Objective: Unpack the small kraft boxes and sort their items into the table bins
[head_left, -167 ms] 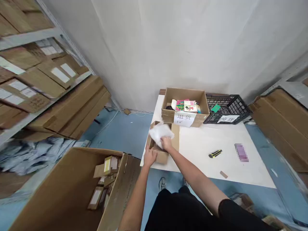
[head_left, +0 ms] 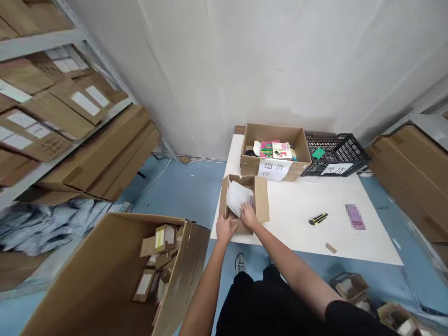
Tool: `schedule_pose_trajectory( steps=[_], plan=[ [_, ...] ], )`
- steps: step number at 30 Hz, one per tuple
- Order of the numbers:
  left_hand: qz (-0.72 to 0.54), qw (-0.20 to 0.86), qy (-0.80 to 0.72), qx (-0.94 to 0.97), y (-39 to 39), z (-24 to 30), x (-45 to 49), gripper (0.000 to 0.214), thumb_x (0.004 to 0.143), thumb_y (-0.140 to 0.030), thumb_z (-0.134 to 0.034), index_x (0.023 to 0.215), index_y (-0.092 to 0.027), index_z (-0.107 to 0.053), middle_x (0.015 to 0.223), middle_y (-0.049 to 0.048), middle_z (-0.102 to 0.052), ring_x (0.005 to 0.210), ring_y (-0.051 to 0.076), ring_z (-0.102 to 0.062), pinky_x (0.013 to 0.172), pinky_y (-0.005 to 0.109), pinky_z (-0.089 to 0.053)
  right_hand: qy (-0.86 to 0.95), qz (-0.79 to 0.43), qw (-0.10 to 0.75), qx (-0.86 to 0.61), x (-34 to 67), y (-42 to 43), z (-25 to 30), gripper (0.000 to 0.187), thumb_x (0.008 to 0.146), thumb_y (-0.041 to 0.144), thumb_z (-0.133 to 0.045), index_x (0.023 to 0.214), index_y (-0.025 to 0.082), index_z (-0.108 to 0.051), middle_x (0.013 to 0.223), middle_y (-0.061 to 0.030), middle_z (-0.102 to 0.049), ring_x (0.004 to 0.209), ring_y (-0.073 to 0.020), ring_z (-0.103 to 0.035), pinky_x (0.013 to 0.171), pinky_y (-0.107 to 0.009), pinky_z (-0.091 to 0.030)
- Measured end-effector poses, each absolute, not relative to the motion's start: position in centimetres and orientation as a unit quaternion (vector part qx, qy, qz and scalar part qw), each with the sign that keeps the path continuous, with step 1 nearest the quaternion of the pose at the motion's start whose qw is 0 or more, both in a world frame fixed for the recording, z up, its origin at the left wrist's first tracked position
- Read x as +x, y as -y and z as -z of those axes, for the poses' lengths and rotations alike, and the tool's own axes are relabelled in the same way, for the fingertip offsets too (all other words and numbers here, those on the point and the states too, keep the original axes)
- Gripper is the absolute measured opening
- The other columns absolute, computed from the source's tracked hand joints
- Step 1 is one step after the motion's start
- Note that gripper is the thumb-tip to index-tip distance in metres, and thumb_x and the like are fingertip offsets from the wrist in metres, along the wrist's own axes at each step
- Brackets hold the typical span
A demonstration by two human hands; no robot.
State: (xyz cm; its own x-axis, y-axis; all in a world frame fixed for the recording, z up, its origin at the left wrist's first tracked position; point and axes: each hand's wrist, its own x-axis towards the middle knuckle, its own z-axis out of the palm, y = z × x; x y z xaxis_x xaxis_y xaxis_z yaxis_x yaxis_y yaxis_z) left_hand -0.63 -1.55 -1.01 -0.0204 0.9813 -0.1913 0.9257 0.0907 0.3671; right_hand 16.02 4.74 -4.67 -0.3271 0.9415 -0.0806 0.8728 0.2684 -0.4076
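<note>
A small open cardboard box (head_left: 262, 200) stands at the left end of the white table (head_left: 287, 224), its right flap folded outward. Inside it lies a white, thin, wrinkled packing sheet or pouch (head_left: 237, 196); which one I cannot tell. My right hand (head_left: 248, 215) reaches into the box, fingers closed on the lower right edge of the white packing. My left hand (head_left: 225, 228) grips the box's near left corner, thumb toward the front side. Whatever lies beneath the packing is hidden.
Behind stands a labelled carton (head_left: 294, 172) holding books, beside a black crate (head_left: 336, 158). A yellow-black box cutter (head_left: 318, 219), a brown scrap (head_left: 331, 248) and a blurred purple item (head_left: 355, 217) lie on the table. A large carton (head_left: 189, 261) of parcels stands left, near shelving (head_left: 101, 116).
My right hand has lowered the white packing further into the box; it hovered higher and was smeared before. My left hand stays at the box's corner. The view has shifted slightly.
</note>
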Motion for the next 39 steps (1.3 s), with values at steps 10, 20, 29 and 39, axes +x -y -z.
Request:
schedule_pose_trajectory(
  steps=[10,20,29,39],
  plan=[
    [-0.187,0.185,-0.620,0.740,0.0,0.3,0.5,0.013,0.090,-0.016,-0.065,0.098,-0.023,-0.073,0.155,0.0113,-0.053,0.141,0.030,-0.054,0.105,0.042,-0.056,0.716,-0.185,0.162,-0.653,24.2,2.0,4.2,0.010,0.086,0.011,-0.074,0.095,0.016,-0.073,0.175,-0.0152,-0.023,0.160,-0.0378,-0.024,0.121,-0.057,-0.040],
    [-0.381,0.188,-0.379,0.822,1.6,-4.6,18.9,0.008,0.090,-0.028,-0.071,0.092,-0.023,-0.077,0.160,0.0093,-0.047,0.144,0.035,-0.051,0.115,0.053,-0.050,0.523,0.028,0.312,-0.793,40.2,13.0,-1.1,0.012,0.093,0.020,-0.074,0.105,0.022,-0.073,0.167,-0.0120,-0.043,0.155,-0.0283,-0.039,0.119,-0.049,-0.046],
    [-0.283,0.248,-0.059,0.925,15.6,-5.8,46.0,0.016,0.096,-0.024,-0.065,0.099,-0.024,-0.081,0.155,0.0119,-0.054,0.143,0.033,-0.051,0.118,0.054,-0.045,0.226,0.169,0.327,-0.902,55.3,38.3,-1.5,0.011,0.097,0.019,-0.065,0.103,0.023,-0.074,0.160,-0.0113,-0.052,0.154,-0.0257,-0.042,0.119,-0.046,-0.048],
    [-0.153,0.267,0.101,0.946,36.0,-5.3,64.0,0.016,0.095,-0.028,-0.066,0.099,-0.027,-0.082,0.157,0.0085,-0.053,0.146,0.034,-0.046,0.119,0.051,-0.044,0.044,0.204,0.288,-0.935,64.7,60.8,-2.9,0.021,0.096,0.017,-0.058,0.110,0.020,-0.075,0.157,-0.0120,-0.055,0.151,-0.0274,-0.044,0.120,-0.048,-0.046]
  ],
)
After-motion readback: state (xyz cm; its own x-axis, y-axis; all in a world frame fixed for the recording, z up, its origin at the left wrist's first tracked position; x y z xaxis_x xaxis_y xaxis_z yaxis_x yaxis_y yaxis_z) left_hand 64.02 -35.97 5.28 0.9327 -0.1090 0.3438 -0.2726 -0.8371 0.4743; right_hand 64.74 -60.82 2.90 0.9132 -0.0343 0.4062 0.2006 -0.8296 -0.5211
